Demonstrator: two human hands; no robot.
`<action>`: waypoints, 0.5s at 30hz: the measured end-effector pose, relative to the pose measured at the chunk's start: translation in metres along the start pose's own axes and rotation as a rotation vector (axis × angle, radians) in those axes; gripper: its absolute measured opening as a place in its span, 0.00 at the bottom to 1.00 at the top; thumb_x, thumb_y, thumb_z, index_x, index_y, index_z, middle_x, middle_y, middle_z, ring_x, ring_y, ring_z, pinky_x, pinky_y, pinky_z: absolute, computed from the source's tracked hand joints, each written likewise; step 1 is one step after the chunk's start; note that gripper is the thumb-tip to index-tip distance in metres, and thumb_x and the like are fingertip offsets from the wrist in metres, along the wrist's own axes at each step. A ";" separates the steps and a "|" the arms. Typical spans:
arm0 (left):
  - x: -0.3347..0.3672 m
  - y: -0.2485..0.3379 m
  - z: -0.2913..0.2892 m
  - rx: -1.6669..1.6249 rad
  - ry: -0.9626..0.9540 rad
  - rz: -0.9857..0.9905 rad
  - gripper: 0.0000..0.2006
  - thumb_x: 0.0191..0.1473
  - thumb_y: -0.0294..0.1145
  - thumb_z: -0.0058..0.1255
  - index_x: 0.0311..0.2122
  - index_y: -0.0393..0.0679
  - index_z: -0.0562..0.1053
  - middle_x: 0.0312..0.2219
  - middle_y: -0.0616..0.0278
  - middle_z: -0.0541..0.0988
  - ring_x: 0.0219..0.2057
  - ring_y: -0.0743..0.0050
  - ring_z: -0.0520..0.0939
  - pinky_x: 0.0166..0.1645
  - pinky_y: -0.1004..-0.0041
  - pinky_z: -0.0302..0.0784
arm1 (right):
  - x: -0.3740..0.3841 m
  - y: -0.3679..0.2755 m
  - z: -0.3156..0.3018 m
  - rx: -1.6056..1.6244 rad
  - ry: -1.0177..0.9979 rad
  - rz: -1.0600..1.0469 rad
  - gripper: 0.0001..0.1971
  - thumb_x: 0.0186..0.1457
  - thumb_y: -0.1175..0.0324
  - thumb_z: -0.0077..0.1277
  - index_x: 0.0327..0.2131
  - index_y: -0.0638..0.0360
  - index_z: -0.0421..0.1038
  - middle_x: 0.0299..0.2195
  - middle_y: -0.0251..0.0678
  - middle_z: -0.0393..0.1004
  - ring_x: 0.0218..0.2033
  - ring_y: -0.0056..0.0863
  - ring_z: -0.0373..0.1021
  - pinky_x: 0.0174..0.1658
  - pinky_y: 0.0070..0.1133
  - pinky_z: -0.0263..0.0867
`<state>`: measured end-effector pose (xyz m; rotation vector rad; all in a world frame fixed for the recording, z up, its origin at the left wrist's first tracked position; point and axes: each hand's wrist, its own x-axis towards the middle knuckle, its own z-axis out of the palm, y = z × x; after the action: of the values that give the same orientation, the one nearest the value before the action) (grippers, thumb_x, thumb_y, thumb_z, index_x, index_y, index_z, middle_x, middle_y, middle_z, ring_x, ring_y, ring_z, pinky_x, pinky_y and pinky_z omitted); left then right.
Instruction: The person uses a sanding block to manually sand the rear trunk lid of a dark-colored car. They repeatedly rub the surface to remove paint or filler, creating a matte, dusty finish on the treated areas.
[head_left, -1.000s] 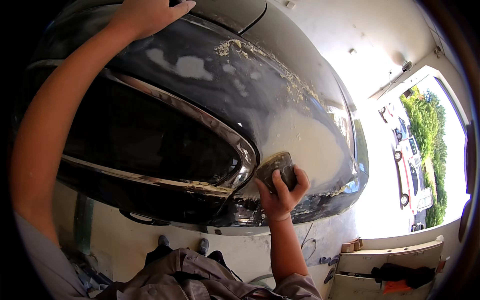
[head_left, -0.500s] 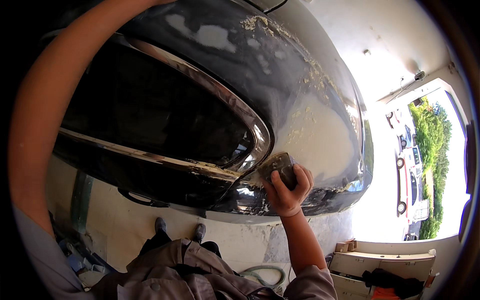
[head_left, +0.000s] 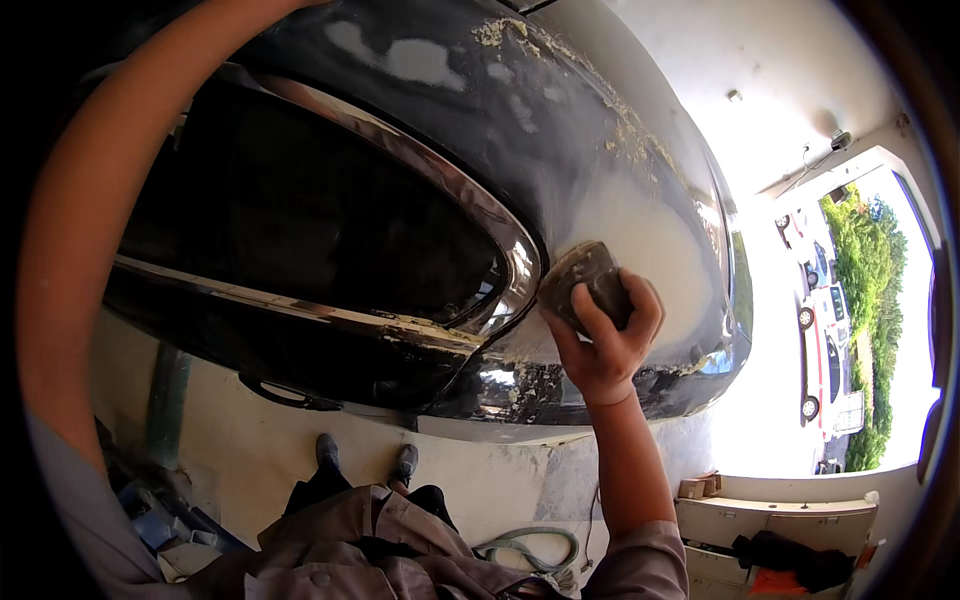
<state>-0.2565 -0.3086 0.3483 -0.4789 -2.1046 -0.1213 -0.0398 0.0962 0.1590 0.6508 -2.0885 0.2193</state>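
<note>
My right hand (head_left: 605, 345) is closed round a dark, hand-sized sanding block (head_left: 588, 272). The block's face lies against the dark car body, at the rear corner of the side window (head_left: 320, 210). Under and beyond it spreads a smooth, pale filler patch (head_left: 655, 265) with dull sanded paint around it. Crumbly filler (head_left: 630, 130) runs in a rough line along the panel farther up. My left arm (head_left: 85, 220) stretches up along the left side toward the roof; the top edge cuts off nearly all of that hand, and its fingers are hidden.
Chrome trim (head_left: 400, 140) frames the window, and a door handle (head_left: 285, 393) sticks out below. A coiled hose (head_left: 525, 545) lies on the floor by my feet. At the lower right stands a drawer cabinet (head_left: 730, 520) with dark cloth on it. Parked vehicles show through the opening at right.
My right hand has slid the sanding block up and to the right, farther onto the filler patch. Loose crumbs seen on the patch before are gone. My left arm stays nearly still.
</note>
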 end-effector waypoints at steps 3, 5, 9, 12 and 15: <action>0.003 -0.007 0.000 0.033 -0.022 -0.003 0.21 0.66 0.52 0.56 0.34 0.43 0.85 0.35 0.47 0.87 0.40 0.37 0.87 0.45 0.44 0.81 | 0.038 0.003 0.006 0.024 0.060 0.116 0.30 0.40 0.67 0.83 0.51 0.51 0.85 0.61 0.49 0.71 0.59 0.52 0.71 0.60 0.40 0.71; 0.002 -0.008 -0.002 0.032 -0.056 0.000 0.21 0.65 0.52 0.56 0.34 0.43 0.85 0.35 0.46 0.87 0.41 0.37 0.86 0.45 0.44 0.81 | 0.019 -0.007 0.016 0.036 0.105 0.145 0.29 0.39 0.65 0.83 0.49 0.48 0.86 0.61 0.48 0.71 0.59 0.52 0.70 0.60 0.41 0.69; 0.004 -0.004 -0.003 0.001 -0.052 0.021 0.21 0.65 0.52 0.56 0.34 0.42 0.85 0.35 0.46 0.87 0.41 0.37 0.86 0.45 0.43 0.81 | -0.078 -0.028 0.014 -0.038 -0.001 0.005 0.19 0.44 0.63 0.78 0.42 0.36 0.87 0.60 0.41 0.73 0.59 0.47 0.71 0.64 0.44 0.65; 0.004 -0.010 0.002 -0.034 -0.023 0.039 0.21 0.65 0.51 0.56 0.35 0.42 0.85 0.35 0.45 0.87 0.40 0.36 0.86 0.45 0.43 0.80 | -0.071 -0.019 0.010 -0.061 -0.012 -0.066 0.18 0.45 0.64 0.78 0.42 0.35 0.86 0.59 0.40 0.74 0.60 0.47 0.71 0.65 0.45 0.64; 0.004 -0.010 0.001 0.001 -0.032 0.012 0.21 0.65 0.51 0.56 0.35 0.42 0.85 0.35 0.45 0.87 0.41 0.36 0.86 0.45 0.43 0.80 | -0.004 0.009 0.005 -0.026 0.051 -0.016 0.21 0.45 0.63 0.79 0.45 0.43 0.86 0.62 0.45 0.72 0.61 0.51 0.70 0.62 0.47 0.67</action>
<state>-0.2630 -0.3162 0.3520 -0.4954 -2.1323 -0.1066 -0.0462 0.1030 0.1542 0.6400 -2.0336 0.1979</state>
